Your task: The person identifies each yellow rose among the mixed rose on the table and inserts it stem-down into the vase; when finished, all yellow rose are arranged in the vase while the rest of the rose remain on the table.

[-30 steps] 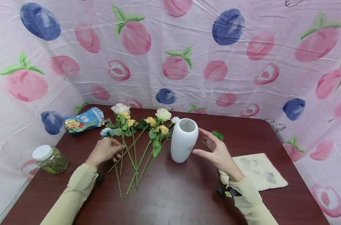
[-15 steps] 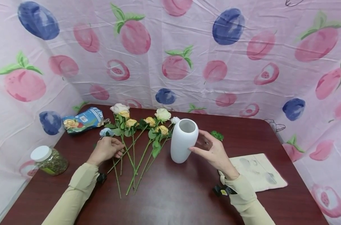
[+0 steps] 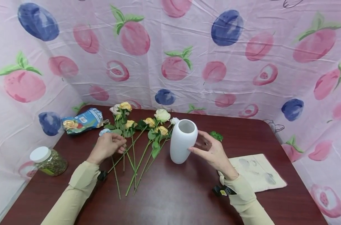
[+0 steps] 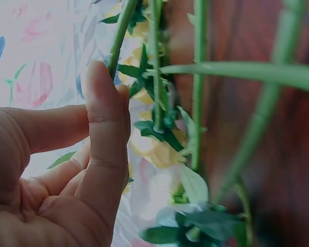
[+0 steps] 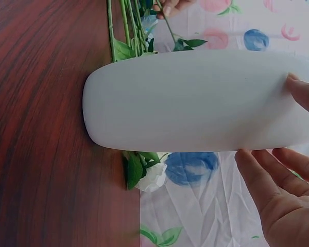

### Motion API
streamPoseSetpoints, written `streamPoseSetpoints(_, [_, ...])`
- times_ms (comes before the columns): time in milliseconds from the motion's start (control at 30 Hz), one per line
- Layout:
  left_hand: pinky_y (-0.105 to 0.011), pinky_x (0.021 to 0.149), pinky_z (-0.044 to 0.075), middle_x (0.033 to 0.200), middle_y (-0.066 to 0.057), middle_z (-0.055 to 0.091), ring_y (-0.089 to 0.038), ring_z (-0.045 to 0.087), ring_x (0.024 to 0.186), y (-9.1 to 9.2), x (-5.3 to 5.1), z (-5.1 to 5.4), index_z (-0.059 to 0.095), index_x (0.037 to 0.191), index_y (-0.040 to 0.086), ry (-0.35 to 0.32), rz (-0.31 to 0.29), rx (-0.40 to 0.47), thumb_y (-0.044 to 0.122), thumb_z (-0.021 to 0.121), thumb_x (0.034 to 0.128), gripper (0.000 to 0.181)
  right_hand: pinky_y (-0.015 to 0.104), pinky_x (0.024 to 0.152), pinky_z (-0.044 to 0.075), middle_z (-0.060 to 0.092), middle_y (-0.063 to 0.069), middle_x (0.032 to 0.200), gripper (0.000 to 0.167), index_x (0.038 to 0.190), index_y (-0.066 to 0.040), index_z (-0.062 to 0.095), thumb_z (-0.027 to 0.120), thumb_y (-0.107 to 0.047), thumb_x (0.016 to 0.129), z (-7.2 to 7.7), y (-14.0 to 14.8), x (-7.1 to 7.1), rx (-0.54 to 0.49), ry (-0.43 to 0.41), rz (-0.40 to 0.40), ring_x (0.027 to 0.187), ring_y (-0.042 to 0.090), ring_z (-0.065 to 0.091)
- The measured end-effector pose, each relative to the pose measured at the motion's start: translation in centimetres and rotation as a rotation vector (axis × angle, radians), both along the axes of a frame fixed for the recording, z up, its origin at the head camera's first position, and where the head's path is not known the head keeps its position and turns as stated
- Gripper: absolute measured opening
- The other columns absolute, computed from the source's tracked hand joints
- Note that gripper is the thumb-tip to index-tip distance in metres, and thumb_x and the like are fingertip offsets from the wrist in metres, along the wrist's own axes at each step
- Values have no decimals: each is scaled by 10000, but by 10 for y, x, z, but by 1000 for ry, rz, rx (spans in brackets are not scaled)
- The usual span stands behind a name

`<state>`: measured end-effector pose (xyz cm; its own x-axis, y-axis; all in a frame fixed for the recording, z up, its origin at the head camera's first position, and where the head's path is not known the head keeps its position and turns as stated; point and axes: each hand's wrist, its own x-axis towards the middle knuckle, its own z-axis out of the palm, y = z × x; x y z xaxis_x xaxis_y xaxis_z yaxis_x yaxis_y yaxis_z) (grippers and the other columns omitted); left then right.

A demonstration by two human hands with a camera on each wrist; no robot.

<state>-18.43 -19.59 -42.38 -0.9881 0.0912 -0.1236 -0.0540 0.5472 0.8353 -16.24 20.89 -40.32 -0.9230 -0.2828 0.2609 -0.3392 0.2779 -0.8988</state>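
Note:
My left hand [image 3: 106,147] pinches the green stem [image 4: 122,31] of a yellow rose [image 3: 125,106] between thumb and fingertips. The bloom stands raised over the other flowers. Around that hand lie several stemmed roses: yellow ones [image 3: 149,122], a cream one [image 3: 162,115], a white one [image 3: 174,121] and a pale blue one [image 3: 105,131], partly hidden by the hand. A white vase [image 3: 179,147] stands upright on the table, its mouth facing up. My right hand [image 3: 213,155] holds its right side, thumb in front and fingers behind; in the right wrist view the fingertips [image 5: 242,154] touch its wall.
On the left are a clear jar [image 3: 50,163] of dried bits with a white lid and a blue snack pouch [image 3: 84,120]. Right of the vase sits a small green leafy piece [image 3: 216,136]. A cream cloth pouch [image 3: 256,172] lies by my right forearm on the dark table [image 3: 170,203].
My left hand has lifted the yellow rose slightly, so its bloom now covers part of the pale rose behind. My right hand has closed in from beside the vase to touch it.

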Motion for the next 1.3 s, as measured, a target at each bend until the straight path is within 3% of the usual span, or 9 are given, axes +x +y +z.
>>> streamPoseSetpoints(300, [-455, 746, 611, 836, -97, 775, -153, 742, 676, 21, -7, 19, 691, 1137, -55, 55, -28, -14, 174, 642, 1027, 259, 355, 968, 567, 632, 116, 1393, 616, 1421, -127, 585, 841, -100, 861, -1, 0, -1, -6, 16, 15, 1246, 283, 660])
streamPoseSetpoints(600, [-492, 768, 611, 861, -121, 780, -167, 749, 679, 45, -16, 41, 702, 1116, -22, 79, -66, 29, 183, 657, 1018, 232, 392, 978, 562, 633, 122, 1386, 605, 1409, -113, 593, 836, -66, 858, 0, 0, 0, -26, 26, 25, 1247, 310, 654])
streamPoseSetpoints(833, [-494, 758, 609, 834, -92, 775, -216, 758, 700, 62, -22, 52, 709, 1118, -14, 90, -98, 40, 185, 657, 1019, 229, 359, 970, 565, 634, 94, 1393, 621, 1408, -145, 597, 852, -87, 845, 0, 0, 0, -15, 13, 10, 1239, 291, 664])
streamPoseSetpoints(1100, [-372, 669, 602, 843, -106, 781, -168, 747, 666, 82, -29, 76, 720, 1099, -6, 159, -130, 51, 194, 680, 1007, 224, 374, 964, 569, 628, 108, 1398, 632, 1415, -143, 591, 856, -95, 844, -1, 0, 0, -6, 14, 9, 1227, 309, 670])
streamPoseSetpoints(1300, [-318, 647, 606, 790, -91, 768, -241, 759, 690, 94, -34, 91, 723, 1078, 0, 208, -171, 94, 167, 684, 1003, 188, 393, 957, 572, 633, 109, 1389, 630, 1413, -145, 594, 856, -95, 843, 1, 0, 2, -5, 14, 9, 1213, 313, 679])
